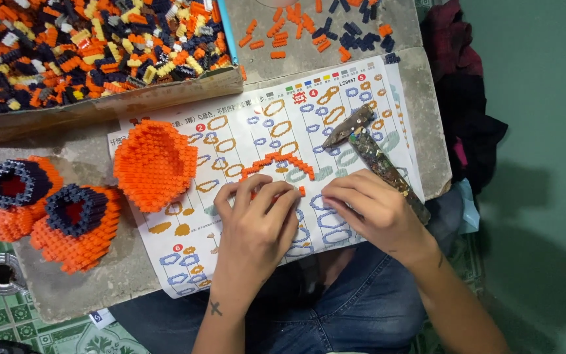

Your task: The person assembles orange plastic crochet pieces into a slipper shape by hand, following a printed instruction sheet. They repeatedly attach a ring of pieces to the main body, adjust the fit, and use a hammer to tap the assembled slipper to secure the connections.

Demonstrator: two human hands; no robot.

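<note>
On the instruction sheet (335, 111), both hands are pressing down on a thin arc of orange bricks (276, 164); the left hand (260, 219) is curling its fingers over the arc's lower left end, and the right hand (368, 206) is lying flat and nearly closed beside it, though I cannot tell whether it is gripping anything. That arc is looking fragile: uneven pressure could be snapping it apart. An old hammer (375, 154) is sitting just beyond the right knuckles, risking a knock.
</note>
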